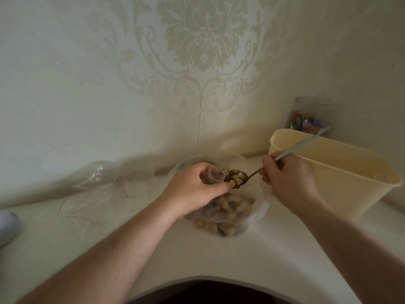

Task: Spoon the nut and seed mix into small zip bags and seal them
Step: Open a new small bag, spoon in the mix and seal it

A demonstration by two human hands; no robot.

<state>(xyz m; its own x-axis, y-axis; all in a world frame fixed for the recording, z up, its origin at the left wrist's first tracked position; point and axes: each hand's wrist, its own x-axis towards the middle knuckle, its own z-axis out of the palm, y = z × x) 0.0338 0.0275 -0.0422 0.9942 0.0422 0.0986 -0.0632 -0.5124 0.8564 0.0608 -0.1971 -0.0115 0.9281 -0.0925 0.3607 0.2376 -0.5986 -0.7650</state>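
Holding zip bag [215, 175] w/ left hand [197, 187]; right hand [289, 178] grips loaded spoon [241, 175].

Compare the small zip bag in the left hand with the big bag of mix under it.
The small zip bag is held up, pinched open by the left hand; the big bag lies slumped on the table. The small zip bag looks almost empty; the big bag holds a heap of mix. Both are clear plastic.

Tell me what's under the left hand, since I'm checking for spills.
Under the left hand lies the large clear plastic bag of nut and seed mix; the white table beneath is covered.
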